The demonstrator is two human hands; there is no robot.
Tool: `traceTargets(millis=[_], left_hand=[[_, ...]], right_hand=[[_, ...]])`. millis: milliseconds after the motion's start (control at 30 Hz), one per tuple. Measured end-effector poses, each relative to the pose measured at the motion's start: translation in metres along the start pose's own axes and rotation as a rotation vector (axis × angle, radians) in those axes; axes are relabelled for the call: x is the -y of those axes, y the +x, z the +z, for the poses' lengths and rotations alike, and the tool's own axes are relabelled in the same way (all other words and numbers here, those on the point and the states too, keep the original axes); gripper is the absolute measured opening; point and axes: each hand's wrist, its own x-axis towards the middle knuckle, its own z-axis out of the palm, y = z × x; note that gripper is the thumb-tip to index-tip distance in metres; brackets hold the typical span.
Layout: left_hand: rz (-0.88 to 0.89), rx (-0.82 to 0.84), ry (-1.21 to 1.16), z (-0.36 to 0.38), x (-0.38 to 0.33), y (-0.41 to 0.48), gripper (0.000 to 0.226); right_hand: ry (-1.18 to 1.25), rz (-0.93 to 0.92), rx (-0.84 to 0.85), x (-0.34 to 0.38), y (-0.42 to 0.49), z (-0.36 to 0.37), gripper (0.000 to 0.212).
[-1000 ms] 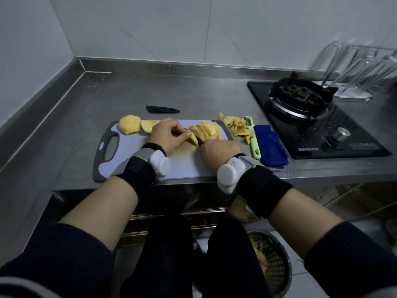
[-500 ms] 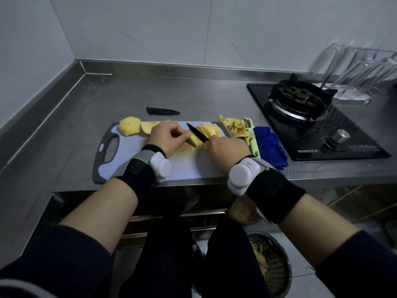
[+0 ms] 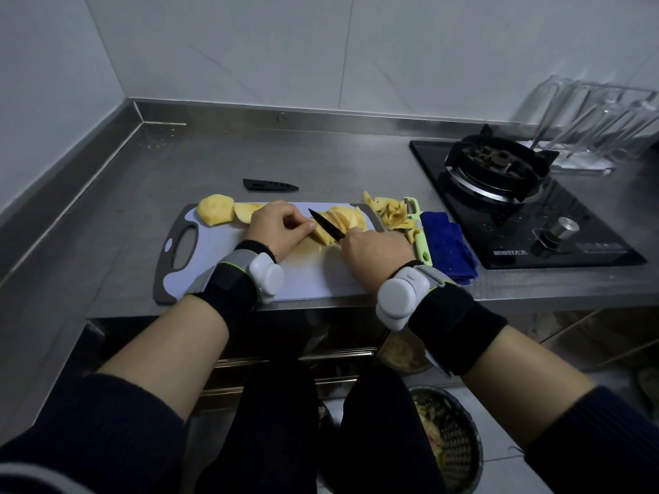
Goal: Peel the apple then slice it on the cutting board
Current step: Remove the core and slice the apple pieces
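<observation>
A pale cutting board (image 3: 313, 279) with a grey rim lies on the steel counter. Peeled apple pieces (image 3: 215, 210) sit at its far left corner, and a fan of cut slices (image 3: 347, 217) lies at its far right. My left hand (image 3: 276, 226) holds down a small apple piece (image 3: 321, 237) with curled fingers. My right hand (image 3: 374, 249) grips the handle of a black-bladed knife (image 3: 326, 225), whose blade is raised and angled over that piece, tip pointing away to the left.
Apple peels (image 3: 388, 212), a green peeler (image 3: 419, 229) and a blue cloth (image 3: 445, 240) lie right of the board. A black knife sheath (image 3: 269, 185) lies behind it. A gas stove (image 3: 506, 187) stands at right. A bin (image 3: 445, 443) is on the floor.
The knife has come up out of the apple piece and its blade now shows above it. My right hand shifted a little right; my left hand stayed on the piece.
</observation>
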Motion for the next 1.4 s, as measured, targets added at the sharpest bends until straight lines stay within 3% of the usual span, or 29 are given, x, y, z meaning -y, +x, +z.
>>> traceTargets(millis=[367, 467, 567, 667, 933, 1067, 1167, 1400], left_hand=[[0.012, 0.017, 0.009, 0.000, 0.002, 0.001, 0.017], [0.013, 0.014, 0.014, -0.001, 0.001, 0.001, 0.020], [0.014, 0.011, 0.010, -0.001, 0.000, 0.000, 0.016], [0.023, 0.024, 0.025, -0.001, 0.001, -0.001, 0.014], [-0.012, 0.042, -0.075, 0.000, 0.001, -0.001, 0.023], [-0.017, 0.042, -0.101, 0.002, 0.000, -0.002, 0.015], [-0.031, 0.034, -0.114, 0.003, -0.001, -0.002, 0.012], [-0.057, 0.022, -0.094, 0.005, -0.005, -0.001, 0.009]], right_hand=[[0.027, 0.077, 0.133, 0.013, 0.012, 0.008, 0.029], [0.037, 0.116, 0.240, 0.018, 0.018, 0.003, 0.015], [0.101, 0.168, 0.282, 0.016, 0.026, 0.001, 0.021], [0.143, 0.164, 0.225, 0.007, 0.023, 0.000, 0.029], [0.023, 0.043, -0.010, -0.011, 0.010, 0.005, 0.015], [0.007, 0.042, 0.019, -0.009, 0.007, 0.007, 0.013], [-0.001, 0.033, -0.010, -0.005, 0.007, 0.011, 0.024], [0.034, 0.033, -0.074, -0.010, 0.008, 0.007, 0.014]])
